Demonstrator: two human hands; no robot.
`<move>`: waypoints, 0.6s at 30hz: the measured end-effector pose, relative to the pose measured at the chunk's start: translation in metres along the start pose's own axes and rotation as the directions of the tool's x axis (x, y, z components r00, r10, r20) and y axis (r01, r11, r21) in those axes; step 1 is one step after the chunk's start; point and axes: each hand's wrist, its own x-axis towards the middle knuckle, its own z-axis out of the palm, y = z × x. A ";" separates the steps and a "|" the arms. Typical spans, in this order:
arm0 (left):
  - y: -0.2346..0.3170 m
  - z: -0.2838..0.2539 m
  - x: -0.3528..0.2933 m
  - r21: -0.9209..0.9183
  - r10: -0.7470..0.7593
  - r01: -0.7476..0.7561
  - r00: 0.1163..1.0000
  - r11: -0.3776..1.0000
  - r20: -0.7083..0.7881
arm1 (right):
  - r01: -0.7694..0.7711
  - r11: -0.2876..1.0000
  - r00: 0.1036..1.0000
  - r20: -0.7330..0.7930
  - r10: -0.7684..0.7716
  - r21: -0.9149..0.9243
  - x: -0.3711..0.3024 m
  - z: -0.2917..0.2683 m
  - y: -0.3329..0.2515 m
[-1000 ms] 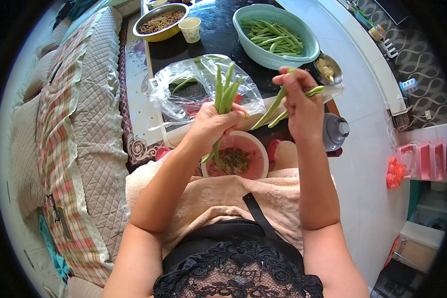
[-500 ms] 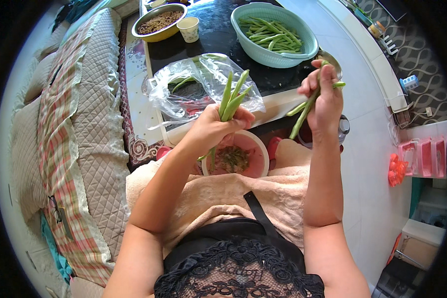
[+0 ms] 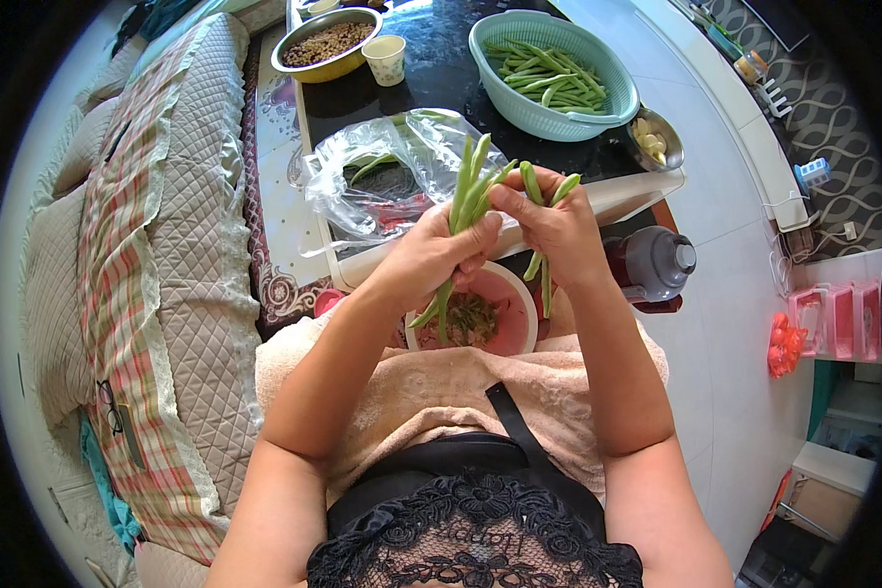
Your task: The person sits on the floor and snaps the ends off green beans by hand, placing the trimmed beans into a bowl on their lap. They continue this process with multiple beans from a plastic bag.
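Note:
My left hand (image 3: 438,253) is closed round a small bunch of green beans (image 3: 468,191), whose tips rise above the fist and whose tails hang below it. Close beside it, my right hand (image 3: 556,223) holds a few more green beans (image 3: 531,183) in its curled fingers. Its thumb and forefinger pinch together by the top of the left bunch; whether they grip a bean tip there is hard to make out. Under both hands, a pink bowl (image 3: 505,328) with a pale rim contains green and brownish scraps.
On the dark table (image 3: 426,73) lies a clear plastic bag (image 3: 338,211) with some beans. Behind it stand a teal basket (image 3: 549,122) of green beans, a paper cup (image 3: 385,67), a grain-filled bowl (image 3: 338,71) and a metal bowl (image 3: 671,147). A grey-lidded flask (image 3: 652,265) stands right; a quilted sofa (image 3: 201,245) runs along the left.
My right hand has come left and down from beside the teal basket to meet my left hand, still holding its beans. The metal bowl and flask now show more fully.

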 end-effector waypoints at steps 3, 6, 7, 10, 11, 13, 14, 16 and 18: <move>0.003 -0.005 0.000 -0.176 -0.027 0.020 0.999 0.984 -0.038 | -0.006 0.982 1.000 0.021 0.002 0.187 -0.001 0.001 -0.003; 0.000 -0.011 0.004 -0.173 -0.029 0.002 0.988 0.985 -0.153 | 0.073 0.987 0.989 -0.134 -0.054 0.140 0.002 -0.004 0.001; -0.001 -0.020 0.005 -0.161 -0.037 0.021 0.995 0.987 -0.096 | 0.132 0.974 0.980 -0.170 -0.101 0.183 0.005 -0.009 0.001; 0.009 -0.025 -0.001 -0.106 -0.131 0.117 0.983 0.987 -0.131 | 0.193 0.949 0.957 -0.259 -0.127 0.250 0.010 -0.034 -0.004; 0.008 -0.028 -0.001 -0.076 -0.107 0.096 0.982 0.992 -0.157 | 0.198 0.948 0.951 -0.284 -0.125 0.248 0.010 -0.042 -0.007; 0.008 -0.038 -0.002 -0.035 -0.123 0.120 0.986 0.992 -0.116 | 0.224 0.932 0.936 -0.328 -0.124 0.286 0.011 -0.053 -0.011; 0.009 -0.041 -0.003 -0.014 -0.132 0.131 0.987 0.991 -0.095 | 0.234 0.926 0.930 -0.345 -0.124 0.296 0.011 -0.059 -0.012; 0.012 -0.041 -0.004 -0.001 -0.128 0.128 0.990 0.992 -0.052 | 0.251 0.925 0.918 -0.372 -0.134 0.285 0.010 -0.063 -0.011; 0.014 -0.037 -0.006 0.053 -0.103 0.106 0.994 0.993 -0.046 | 0.259 0.926 0.908 -0.397 -0.136 0.276 0.010 -0.063 -0.013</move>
